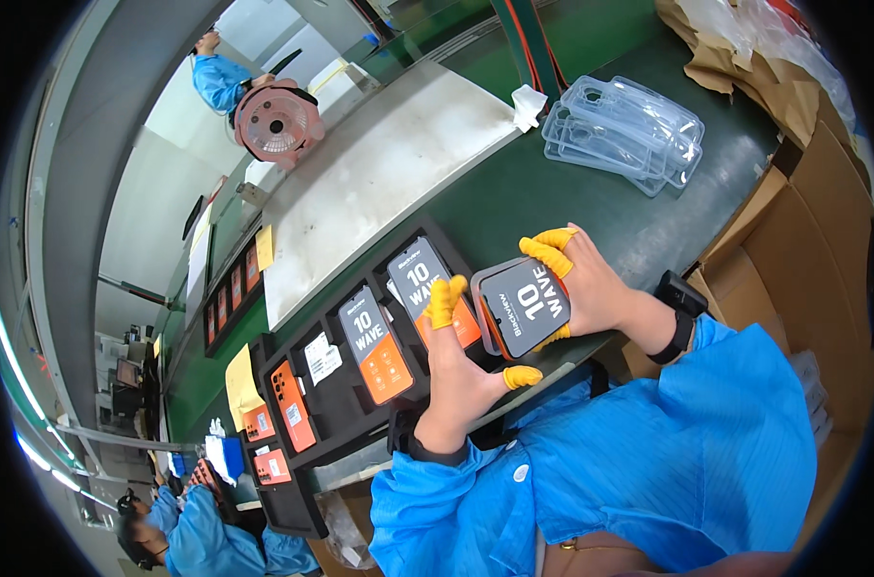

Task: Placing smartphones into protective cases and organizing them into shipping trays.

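Observation:
My right hand, with yellow finger cots, grips a smartphone by its right end. The phone's screen side faces up under a grey-and-orange printed film, and a clear phone case shows along its left edge. Just left of it, my left hand is held with thumb and fingers apart and nothing between them, also in yellow cots. Beneath and beyond that hand lies a black tray. Two film-covered phones rest in its slots, the farther one partly hidden by my left fingers. An orange phone lies back up farther left.
Several clear phone cases lie stacked on the green bench. A pale conveyor belt runs beyond the tray. At right stands an open cardboard box. A pink fan and co-workers in blue are farther off.

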Available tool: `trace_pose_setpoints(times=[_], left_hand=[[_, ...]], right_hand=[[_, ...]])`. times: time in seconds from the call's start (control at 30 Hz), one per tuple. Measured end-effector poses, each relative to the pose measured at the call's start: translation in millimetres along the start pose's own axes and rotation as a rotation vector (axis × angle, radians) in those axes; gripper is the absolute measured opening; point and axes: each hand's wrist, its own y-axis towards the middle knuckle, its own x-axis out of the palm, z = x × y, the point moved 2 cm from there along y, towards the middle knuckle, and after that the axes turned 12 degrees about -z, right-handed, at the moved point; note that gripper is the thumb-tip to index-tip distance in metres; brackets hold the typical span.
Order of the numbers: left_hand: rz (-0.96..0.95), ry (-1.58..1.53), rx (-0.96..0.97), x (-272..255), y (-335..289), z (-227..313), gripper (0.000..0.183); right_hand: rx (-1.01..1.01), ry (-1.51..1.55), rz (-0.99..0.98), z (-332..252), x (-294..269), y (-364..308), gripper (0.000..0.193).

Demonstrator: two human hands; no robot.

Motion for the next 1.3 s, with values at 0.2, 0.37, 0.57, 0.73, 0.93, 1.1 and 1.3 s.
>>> trace_pose_setpoints(times=[0.2, 0.37, 0.57, 0.73, 0.93, 1.1, 1.3], left_hand=[[-0.011, -0.069, -0.220, 13, -12, 12, 0.047], [0.143, 0.123, -0.123, 7, -12, 16, 0.031], [0.133, 0.266, -0.124, 9, -21, 9, 0.027], [-0.032, 0.234, -0.175, -8, -20, 9, 0.029], [-0.009, 0.157, -0.198, -9, -21, 9, 0.031], [-0.096, 0.251, -0.242, -14, -13, 18, 0.029], [-0.082, 0.374, -0.208, -14, -11, 21, 0.026]], right_hand=[[0.090, -0.043, 0.222, -18, 4, 3, 0.098], [0.052, 0.157, 0.029, -27, -13, 11, 0.100], [0.102, 0.420, -0.255, -11, -3, 21, 0.055], [0.113, 0.759, -0.116, -16, 3, 20, 0.052], [-0.112, 0.528, 0.210, -32, -6, 33, 0.028], [-0.095, 0.724, 0.231, -26, 1, 25, 0.033], [0.062, 0.885, -0.210, -12, 4, 24, 0.034]])
